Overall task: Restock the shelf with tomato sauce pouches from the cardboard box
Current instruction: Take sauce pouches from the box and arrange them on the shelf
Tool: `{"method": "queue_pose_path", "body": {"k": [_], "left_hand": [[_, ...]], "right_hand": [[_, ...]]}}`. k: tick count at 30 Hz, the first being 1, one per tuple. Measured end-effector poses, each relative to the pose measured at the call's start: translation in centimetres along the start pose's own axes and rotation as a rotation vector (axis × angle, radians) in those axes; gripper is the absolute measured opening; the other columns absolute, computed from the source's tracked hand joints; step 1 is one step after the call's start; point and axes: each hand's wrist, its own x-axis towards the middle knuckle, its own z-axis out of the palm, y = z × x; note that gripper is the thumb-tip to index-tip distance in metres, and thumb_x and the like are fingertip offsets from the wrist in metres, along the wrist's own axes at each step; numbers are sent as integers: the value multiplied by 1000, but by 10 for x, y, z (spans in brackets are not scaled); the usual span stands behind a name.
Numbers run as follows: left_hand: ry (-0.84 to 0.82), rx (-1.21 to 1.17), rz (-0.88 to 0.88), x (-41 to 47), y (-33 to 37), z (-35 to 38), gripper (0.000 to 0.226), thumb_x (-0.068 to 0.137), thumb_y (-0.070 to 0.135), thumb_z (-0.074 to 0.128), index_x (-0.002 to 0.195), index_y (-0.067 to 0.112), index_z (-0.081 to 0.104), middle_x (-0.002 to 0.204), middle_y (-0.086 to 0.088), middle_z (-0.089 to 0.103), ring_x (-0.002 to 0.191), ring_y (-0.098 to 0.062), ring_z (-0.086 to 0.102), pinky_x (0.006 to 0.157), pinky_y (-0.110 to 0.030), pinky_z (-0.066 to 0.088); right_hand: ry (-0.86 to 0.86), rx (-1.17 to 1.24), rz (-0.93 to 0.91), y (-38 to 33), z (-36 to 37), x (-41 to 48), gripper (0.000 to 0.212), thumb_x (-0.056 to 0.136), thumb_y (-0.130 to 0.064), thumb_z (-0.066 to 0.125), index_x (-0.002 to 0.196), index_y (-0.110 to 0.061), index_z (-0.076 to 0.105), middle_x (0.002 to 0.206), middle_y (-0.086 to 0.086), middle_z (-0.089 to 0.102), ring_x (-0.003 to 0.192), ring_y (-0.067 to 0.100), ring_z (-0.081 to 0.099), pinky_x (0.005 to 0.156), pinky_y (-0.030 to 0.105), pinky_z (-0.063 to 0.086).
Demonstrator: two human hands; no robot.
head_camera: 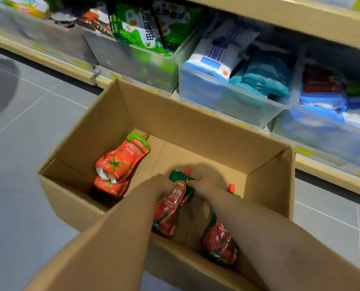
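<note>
an open cardboard box (175,122) sits on a grey tiled floor (28,122), just in front of a low shelf (332,171). both bare forearms reach down into the box from the bottom of the view.

the left hand (156,183) and right hand (204,183) meet at the top of one red and green ketchup pouch (170,206), near the middle of the box. the left hand lies against the pouch's upper left edge, fingers curled around it. the right hand pinches the green top just below the red cap. the picture is blurred here, so how firm either grip is cannot be told.

a second ketchup pouch (220,242) lies under the right forearm, against the near wall of the box. a red cap (230,187) shows just past that arm; whether it belongs to this pouch cannot be told. two orange tomato pouches (120,162) lie stacked in the left part of the box, apart from the hands.

on the shelf behind the box stand clear bins (227,97) with green packets (141,28), white and blue packets (219,53) and teal packets (263,78).
</note>
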Motion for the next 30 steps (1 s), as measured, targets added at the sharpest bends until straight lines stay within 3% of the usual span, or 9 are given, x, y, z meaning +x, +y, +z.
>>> {"method": "queue_pose_path", "body": {"k": [4, 6, 9, 13, 16, 18, 22, 24, 30], "left_hand": [[54, -59, 4, 3, 1, 5, 47, 96, 24, 41, 136, 0, 38, 138, -19, 46, 123, -31, 48, 78, -27, 36], [95, -197, 17, 2, 4, 4, 46, 97, 23, 39, 135, -1, 39, 136, -20, 48, 122, -32, 49, 73, -19, 41], [207, -394, 30, 7, 14, -1, 57, 96, 42, 33, 136, 1, 37, 134, -20, 50, 120, -34, 51, 88, -29, 45], [272, -490, 222, 8, 36, -4, 44, 94, 48, 34, 114, 16, 55, 112, -14, 58, 104, -30, 55, 92, -37, 42], [270, -663, 504, 1, 50, -3, 30, 88, 42, 55, 81, 14, 65, 78, -4, 59, 76, -17, 55, 65, -19, 46], [246, -674, 641, -6, 56, 0, 30, 85, 36, 63, 76, 7, 67, 67, -2, 59, 63, -12, 51, 49, -8, 38], [62, -593, 793, -28, 77, 2, 23, 82, 40, 64, 80, 19, 71, 78, 7, 67, 68, -2, 58, 56, -16, 42], [23, -596, 893, -44, 95, 2, 11, 82, 33, 67, 73, 26, 68, 72, 15, 65, 57, 10, 57, 51, -8, 42], [180, -627, 1018, -89, 143, -8, 14, 80, 31, 69, 70, 22, 65, 66, 14, 61, 59, 2, 54, 59, -16, 44]], "right_hand": [[54, 273, -25, -1, 5, 1, 24, 93, -26, 50, 70, -23, 48, 74, 2, 52, 80, 21, 50, 75, 34, 44], [47, 488, -51, -1, 6, -8, 23, 91, -20, 56, 69, -23, 48, 71, 1, 53, 66, 15, 48, 57, 27, 42], [-30, 638, -160, -7, -6, -31, 16, 89, -22, 60, 74, -22, 53, 61, -5, 52, 49, 7, 41, 42, 19, 31], [-20, 751, -205, -17, -37, -57, 11, 91, -23, 56, 80, -20, 53, 47, -9, 45, 40, 3, 35, 38, 17, 28], [96, 828, -173, -23, -66, -77, 7, 90, -22, 59, 85, -18, 56, 49, -4, 45, 34, 4, 34, 32, 16, 27], [147, 875, -214, -23, -84, -93, 7, 89, -20, 60, 85, -16, 57, 57, -1, 46, 36, 3, 35, 34, 14, 30], [280, 885, -308, -21, -124, -130, 9, 89, -18, 60, 82, -14, 59, 61, -2, 54, 41, 3, 39, 36, 12, 35], [331, 955, -348, -21, -148, -147, 15, 92, -13, 56, 77, -12, 57, 61, 1, 51, 36, 2, 39, 33, 12, 33], [341, 1191, -427, -26, -185, -171, 17, 95, -16, 51, 78, -13, 52, 57, -1, 51, 32, 1, 39, 32, 11, 34]]}}
